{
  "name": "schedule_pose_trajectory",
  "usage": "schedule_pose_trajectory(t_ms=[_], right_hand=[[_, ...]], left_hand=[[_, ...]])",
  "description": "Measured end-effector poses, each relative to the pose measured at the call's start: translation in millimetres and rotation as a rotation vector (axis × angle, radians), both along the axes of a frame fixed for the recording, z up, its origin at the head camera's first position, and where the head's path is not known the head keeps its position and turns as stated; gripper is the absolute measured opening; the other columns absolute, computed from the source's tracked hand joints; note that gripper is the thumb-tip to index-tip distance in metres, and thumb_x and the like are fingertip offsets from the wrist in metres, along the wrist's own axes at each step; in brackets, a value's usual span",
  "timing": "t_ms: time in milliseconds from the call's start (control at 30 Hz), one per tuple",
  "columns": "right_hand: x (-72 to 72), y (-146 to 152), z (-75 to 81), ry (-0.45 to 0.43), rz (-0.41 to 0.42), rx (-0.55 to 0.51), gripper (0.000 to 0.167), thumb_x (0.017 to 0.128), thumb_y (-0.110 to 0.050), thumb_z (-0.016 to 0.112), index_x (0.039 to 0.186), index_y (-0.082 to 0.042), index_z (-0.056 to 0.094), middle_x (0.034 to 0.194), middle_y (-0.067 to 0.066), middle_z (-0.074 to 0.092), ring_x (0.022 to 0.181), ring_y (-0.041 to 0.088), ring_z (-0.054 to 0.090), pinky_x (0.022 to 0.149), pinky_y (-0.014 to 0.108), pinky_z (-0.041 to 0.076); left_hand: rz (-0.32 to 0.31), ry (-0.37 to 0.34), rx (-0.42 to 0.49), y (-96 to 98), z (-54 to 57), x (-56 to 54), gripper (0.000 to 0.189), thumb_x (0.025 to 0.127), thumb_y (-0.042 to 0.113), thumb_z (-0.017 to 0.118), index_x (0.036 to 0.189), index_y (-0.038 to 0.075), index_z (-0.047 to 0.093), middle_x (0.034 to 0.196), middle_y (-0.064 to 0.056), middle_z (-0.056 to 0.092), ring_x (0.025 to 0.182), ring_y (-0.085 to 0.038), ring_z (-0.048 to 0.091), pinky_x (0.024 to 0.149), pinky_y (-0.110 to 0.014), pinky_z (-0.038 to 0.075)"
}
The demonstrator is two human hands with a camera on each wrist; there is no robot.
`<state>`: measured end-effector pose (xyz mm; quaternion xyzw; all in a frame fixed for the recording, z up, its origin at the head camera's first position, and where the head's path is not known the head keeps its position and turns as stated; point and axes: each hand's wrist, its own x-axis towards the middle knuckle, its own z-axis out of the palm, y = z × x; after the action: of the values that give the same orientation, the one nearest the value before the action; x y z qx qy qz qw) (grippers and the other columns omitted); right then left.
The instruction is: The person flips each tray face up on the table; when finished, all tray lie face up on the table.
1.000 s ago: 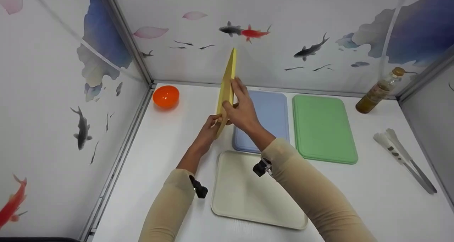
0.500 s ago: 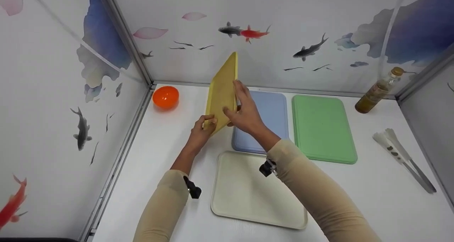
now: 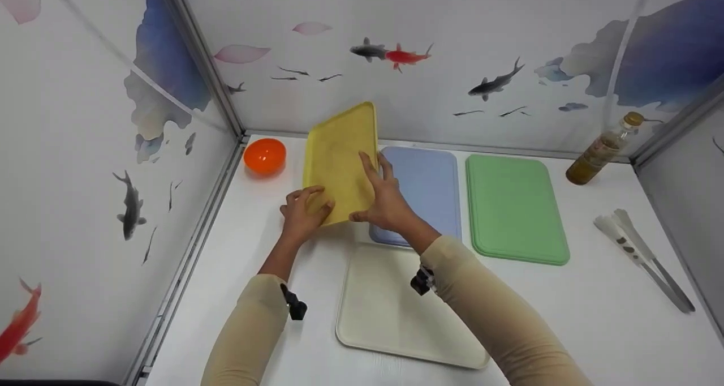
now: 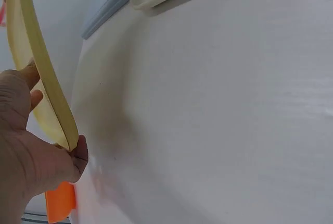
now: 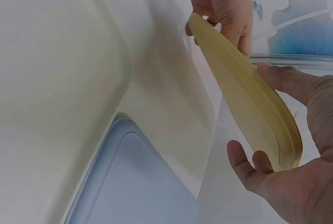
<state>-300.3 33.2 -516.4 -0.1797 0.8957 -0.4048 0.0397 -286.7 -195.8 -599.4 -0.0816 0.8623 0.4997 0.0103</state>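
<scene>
A yellow rectangular tray (image 3: 342, 159) with a low rim hangs tilted above the back left of the table, its inner face toward me. My left hand (image 3: 302, 217) grips its lower left corner, thumb on the inner face and fingers behind. On the other side, my right hand (image 3: 387, 202) holds the lower right corner with spread fingers. In the right wrist view, the thumb and fingers of that hand stand around the corner of the tray (image 5: 250, 96). The left wrist view shows the tray (image 4: 44, 67) edge-on between the fingers.
Under the forearms lies a beige tray (image 3: 407, 312). Behind it are a blue tray (image 3: 427, 188) and a green tray (image 3: 516, 207), both face down. An orange bowl (image 3: 264, 157) stands back left, an oil bottle (image 3: 602, 151) back right, tongs (image 3: 645, 258) at right.
The yellow tray has turned from nearly edge-on to show its inner face, and it has come lower. My left hand has moved left and slightly down with its corner; my right hand has shifted down its edge.
</scene>
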Motion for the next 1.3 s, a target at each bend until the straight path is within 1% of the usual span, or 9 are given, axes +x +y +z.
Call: schedule_pose_trajectory(t_ms=[167, 433, 600, 700, 833, 933, 1000, 1133, 1300], right_hand=[[4.4, -9.5, -17.7, -0.023, -0.04, 0.055, 0.139, 0.074, -0.025, 0.107, 0.179, -0.035, 0.016, 0.184, 0.023, 0.006, 0.152, 0.061, 0.035, 0.112, 0.066, 0.054], [3.9, -25.1, -43.6, -0.062, -0.079, 0.099, 0.144, 0.073, -0.034, 0.107, 0.179, -0.033, 0.01, 0.182, 0.029, 0.012, 0.156, 0.061, 0.03, 0.117, 0.069, 0.048], [3.0, -32.6, -56.5, -0.08, -0.097, 0.141, 0.144, 0.073, -0.039, 0.106, 0.179, -0.031, 0.01, 0.181, 0.029, 0.017, 0.158, 0.058, 0.029, 0.121, 0.074, 0.042], [-0.6, -35.7, -64.2, -0.105, -0.094, 0.116, 0.146, 0.072, -0.041, 0.107, 0.18, -0.028, 0.009, 0.18, 0.03, 0.02, 0.158, 0.057, 0.029, 0.122, 0.074, 0.039], [-9.9, -38.6, -75.4, -0.12, -0.083, 0.081, 0.154, 0.065, -0.053, 0.108, 0.18, -0.027, 0.008, 0.179, 0.029, 0.026, 0.155, 0.055, 0.031, 0.121, 0.077, 0.037], [-15.1, -39.5, -80.9, -0.129, -0.075, 0.065, 0.159, 0.06, -0.061, 0.107, 0.179, -0.025, 0.008, 0.179, 0.027, 0.029, 0.154, 0.055, 0.03, 0.121, 0.078, 0.037], [-16.5, -40.3, -81.6, -0.14, -0.066, 0.039, 0.158, 0.062, -0.059, 0.107, 0.18, -0.02, 0.008, 0.18, 0.026, 0.029, 0.157, 0.057, 0.028, 0.124, 0.076, 0.033], [-14.2, -44.9, -77.1, -0.209, -0.069, -0.019, 0.148, 0.076, -0.041, 0.104, 0.178, -0.008, 0.002, 0.181, 0.024, 0.028, 0.164, 0.056, 0.026, 0.133, 0.065, 0.027], [-10.4, -50.9, -76.9, -0.244, -0.08, -0.034, 0.142, 0.083, -0.038, 0.1, 0.177, -0.003, -0.001, 0.181, 0.024, 0.027, 0.167, 0.047, 0.028, 0.136, 0.061, 0.023]], left_hand=[[0.043, -0.024, -0.058, -11.8, 3.4, 1.5, 0.063, 0.1, 0.043, 0.08, 0.156, 0.023, 0.059, 0.171, -0.022, 0.027, 0.15, -0.049, 0.023, 0.122, -0.065, 0.035], [0.076, -0.035, -0.135, -26.6, 4.7, -0.1, 0.059, 0.104, 0.051, 0.071, 0.156, 0.027, 0.06, 0.171, -0.022, 0.029, 0.149, -0.049, 0.025, 0.118, -0.066, 0.031], [0.056, -0.015, -0.21, -36.0, 1.1, -2.1, 0.058, 0.106, 0.052, 0.067, 0.157, 0.026, 0.058, 0.169, -0.024, 0.033, 0.153, -0.05, 0.024, 0.119, -0.069, 0.027], [0.045, 0.008, -0.251, -42.9, -0.8, -2.5, 0.054, 0.108, 0.048, 0.063, 0.157, 0.023, 0.059, 0.167, -0.027, 0.037, 0.155, -0.052, 0.024, 0.12, -0.071, 0.025], [0.028, 0.014, -0.281, -52.0, -3.0, -3.7, 0.05, 0.112, 0.042, 0.055, 0.156, 0.02, 0.06, 0.167, -0.03, 0.038, 0.158, -0.054, 0.021, 0.121, -0.074, 0.02], [0.012, 0.01, -0.29, -56.4, -4.7, -5.7, 0.05, 0.113, 0.043, 0.05, 0.157, 0.02, 0.06, 0.168, -0.03, 0.036, 0.159, -0.055, 0.019, 0.122, -0.075, 0.018], [0.007, 0.008, -0.298, -58.0, -5.3, -7.2, 0.051, 0.113, 0.045, 0.049, 0.157, 0.021, 0.06, 0.169, -0.03, 0.036, 0.16, -0.055, 0.019, 0.122, -0.075, 0.018], [-0.005, -0.026, -0.331, -60.5, -7.9, -10.2, 0.055, 0.113, 0.048, 0.047, 0.16, 0.022, 0.057, 0.17, -0.029, 0.036, 0.16, -0.056, 0.019, 0.123, -0.075, 0.017], [-0.017, -0.084, -0.392, -60.7, -12.3, -10.7, 0.057, 0.114, 0.049, 0.043, 0.163, 0.023, 0.052, 0.17, -0.03, 0.036, 0.159, -0.058, 0.021, 0.123, -0.078, 0.018]])
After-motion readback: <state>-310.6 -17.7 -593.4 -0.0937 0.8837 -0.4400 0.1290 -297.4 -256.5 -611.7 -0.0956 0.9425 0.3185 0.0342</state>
